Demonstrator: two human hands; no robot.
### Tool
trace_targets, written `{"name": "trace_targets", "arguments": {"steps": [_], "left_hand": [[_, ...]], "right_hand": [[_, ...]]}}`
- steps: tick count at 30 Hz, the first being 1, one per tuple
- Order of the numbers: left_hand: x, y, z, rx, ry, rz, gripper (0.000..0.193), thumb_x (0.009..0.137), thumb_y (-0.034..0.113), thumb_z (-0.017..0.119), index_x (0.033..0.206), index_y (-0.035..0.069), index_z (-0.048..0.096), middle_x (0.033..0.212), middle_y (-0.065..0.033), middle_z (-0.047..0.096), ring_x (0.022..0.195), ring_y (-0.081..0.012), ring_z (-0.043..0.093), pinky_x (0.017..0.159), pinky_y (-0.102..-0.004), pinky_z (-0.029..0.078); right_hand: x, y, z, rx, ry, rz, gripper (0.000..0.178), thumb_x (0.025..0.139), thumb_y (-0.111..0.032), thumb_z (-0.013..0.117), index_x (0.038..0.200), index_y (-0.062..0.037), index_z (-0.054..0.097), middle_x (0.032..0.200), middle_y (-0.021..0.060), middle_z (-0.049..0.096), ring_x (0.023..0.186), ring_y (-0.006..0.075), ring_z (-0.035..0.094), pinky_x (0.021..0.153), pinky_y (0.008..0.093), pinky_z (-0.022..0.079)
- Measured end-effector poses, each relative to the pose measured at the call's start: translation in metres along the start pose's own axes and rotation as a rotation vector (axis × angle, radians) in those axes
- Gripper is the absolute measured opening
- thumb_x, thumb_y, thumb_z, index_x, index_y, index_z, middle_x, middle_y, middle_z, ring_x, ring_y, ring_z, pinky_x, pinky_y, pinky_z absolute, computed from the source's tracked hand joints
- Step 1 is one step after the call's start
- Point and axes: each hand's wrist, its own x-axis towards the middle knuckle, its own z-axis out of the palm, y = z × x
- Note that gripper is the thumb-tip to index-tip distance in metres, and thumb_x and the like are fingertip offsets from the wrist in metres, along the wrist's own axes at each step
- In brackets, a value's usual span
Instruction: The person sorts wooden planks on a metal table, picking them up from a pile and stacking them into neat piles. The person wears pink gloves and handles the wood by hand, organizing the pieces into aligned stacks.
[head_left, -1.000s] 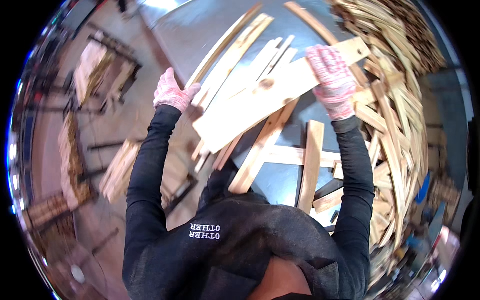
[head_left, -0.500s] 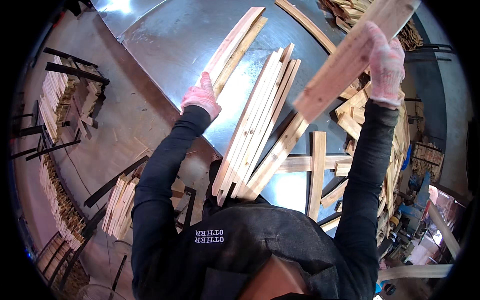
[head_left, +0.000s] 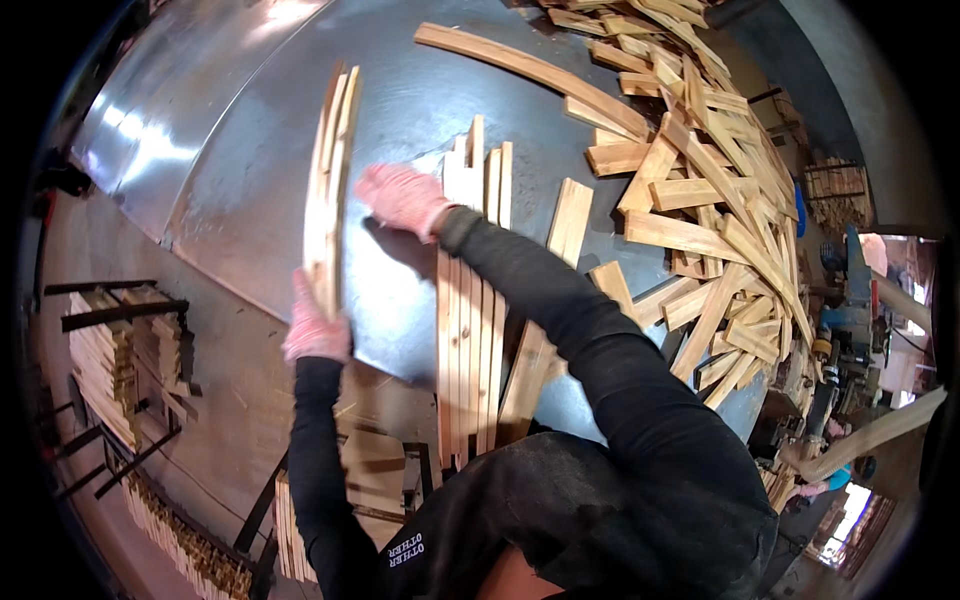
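Note:
My left hand (head_left: 320, 328), in a pink-tinged glove, is closed round the near end of a few long wooden boards (head_left: 328, 190) held together, their narrow edges up, over the metal table. To the right of these boards, my right hand (head_left: 403, 200), gloved the same way, hovers with loosely bent fingers and nothing visible in it. Below and beside its wrist lies a row of several long boards (head_left: 465, 350) set side by side, partly covered by my right forearm. Another board (head_left: 525, 385) slants alongside that row, near my body.
The metal table (head_left: 250, 130) reflects bright light. A loose heap of wood pieces (head_left: 690, 230) covers its right side, and one long board (head_left: 520, 70) lies toward the far side. Racks of stacked wood (head_left: 105, 370) stand on the floor to the left. Machinery (head_left: 850, 300) is at the right.
The wide board my right hand held up at the right is no longer in that hand, which has moved left toward the left hand's boards. The view has shifted, showing more of the heap.

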Motion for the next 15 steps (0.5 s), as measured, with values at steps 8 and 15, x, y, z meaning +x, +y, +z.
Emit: {"name": "trace_targets", "arguments": {"steps": [8, 15], "left_hand": [[0.010, -0.018, -0.009, 0.309, 0.685, 0.536, 0.080, 0.080, 0.026, 0.071, 0.144, -0.003, 0.034, 0.124, -0.0229, 0.056, 0.108, -0.0427, 0.057, 0.094, -0.0479, 0.048], [-0.111, 0.105, 0.104, 0.068, 0.048, 0.353, 0.121, 0.057, 0.050, 0.085, 0.147, -0.002, 0.024, 0.144, -0.0344, 0.031, 0.129, -0.0497, 0.038, 0.107, -0.0527, 0.035]], "right_hand": [[-0.002, 0.238, -0.241, -0.578, 0.416, 0.356, 0.059, 0.087, -0.044, 0.051, 0.128, -0.0015, 0.050, 0.121, 0.0254, 0.060, 0.113, 0.0401, 0.058, 0.094, 0.0461, 0.047], [0.017, 0.306, -0.271, -0.651, 0.304, 0.488, 0.089, 0.074, -0.062, 0.066, 0.140, -0.0069, 0.042, 0.138, 0.0204, 0.051, 0.131, 0.0353, 0.046, 0.107, 0.0490, 0.034]]}}
